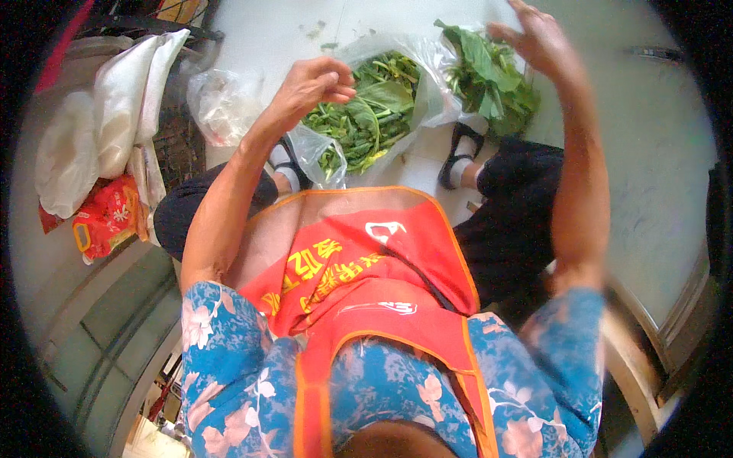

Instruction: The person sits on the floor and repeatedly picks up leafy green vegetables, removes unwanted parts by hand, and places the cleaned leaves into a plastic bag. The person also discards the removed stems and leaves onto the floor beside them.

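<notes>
A clear plastic bag (432,86) lies spread on the white floor between the feet, filled with cut leafy greens (372,109). My left hand (320,83) is over the upper left side of those greens, its fingers curled; whether it holds anything small cannot be told. To the right of the bag is a pile of larger green leaves with stems (487,80). My right hand (532,37) is raised above and right of that pile, slightly blurred, with thumb and fingers apart and nothing seen in it.
A crumpled clear plastic bag (223,106) lies left of the greens. Farther left are white sacks (123,97) and a red printed bag (109,217). Small leaf scraps (329,45) dot the floor. Sandalled feet (461,151) flank the filled bag.
</notes>
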A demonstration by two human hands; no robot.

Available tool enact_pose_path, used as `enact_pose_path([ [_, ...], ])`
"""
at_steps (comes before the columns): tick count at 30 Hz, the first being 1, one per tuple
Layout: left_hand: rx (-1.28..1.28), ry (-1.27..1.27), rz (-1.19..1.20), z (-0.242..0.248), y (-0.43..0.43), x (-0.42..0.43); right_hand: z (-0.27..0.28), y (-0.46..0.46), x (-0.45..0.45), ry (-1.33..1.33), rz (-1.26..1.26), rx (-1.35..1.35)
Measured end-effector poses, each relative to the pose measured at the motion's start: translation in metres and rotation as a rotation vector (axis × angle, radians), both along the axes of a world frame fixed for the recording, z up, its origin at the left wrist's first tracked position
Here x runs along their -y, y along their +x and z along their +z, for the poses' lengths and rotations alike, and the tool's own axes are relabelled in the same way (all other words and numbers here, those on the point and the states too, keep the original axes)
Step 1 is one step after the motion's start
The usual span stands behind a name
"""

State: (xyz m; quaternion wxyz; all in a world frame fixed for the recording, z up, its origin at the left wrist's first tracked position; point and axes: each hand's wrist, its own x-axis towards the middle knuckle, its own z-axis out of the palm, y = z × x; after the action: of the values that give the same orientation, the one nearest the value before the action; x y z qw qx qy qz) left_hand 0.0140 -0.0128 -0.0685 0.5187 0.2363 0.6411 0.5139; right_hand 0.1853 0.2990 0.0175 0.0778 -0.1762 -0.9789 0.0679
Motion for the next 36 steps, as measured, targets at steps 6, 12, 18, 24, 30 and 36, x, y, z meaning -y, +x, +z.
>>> enact_pose_path([
  [6, -0.823, -0.315, -0.564, -0.147, -0.007, -0.023, -0.032, -0.010, 0.075, -0.364, 0.171, 0.346],
  [12, -1.328, -0.255, -0.363, -0.218, 0.066, -0.029, -0.032, -0.019, 0.073, -0.378, 0.186, 0.185],
  [18, -1.032, -0.265, -0.474, -0.176, 0.041, 0.000, -0.029, -0.022, 0.064, -0.317, 0.221, 0.228],
  [24, -0.647, -0.283, -0.402, -0.034, -0.031, -0.002, -0.038, -0.022, 0.061, -0.358, 0.229, 0.246],
  [30, -0.224, 0.073, -0.021, 0.076, -0.020, 0.003, -0.033, -0.026, 0.069, -0.461, 0.169, 0.286],
  [36, 0.272, 0.227, 0.304, 0.074, -0.008, -0.009, -0.011, -0.030, 0.094, -0.683, 0.367, -0.053],
])
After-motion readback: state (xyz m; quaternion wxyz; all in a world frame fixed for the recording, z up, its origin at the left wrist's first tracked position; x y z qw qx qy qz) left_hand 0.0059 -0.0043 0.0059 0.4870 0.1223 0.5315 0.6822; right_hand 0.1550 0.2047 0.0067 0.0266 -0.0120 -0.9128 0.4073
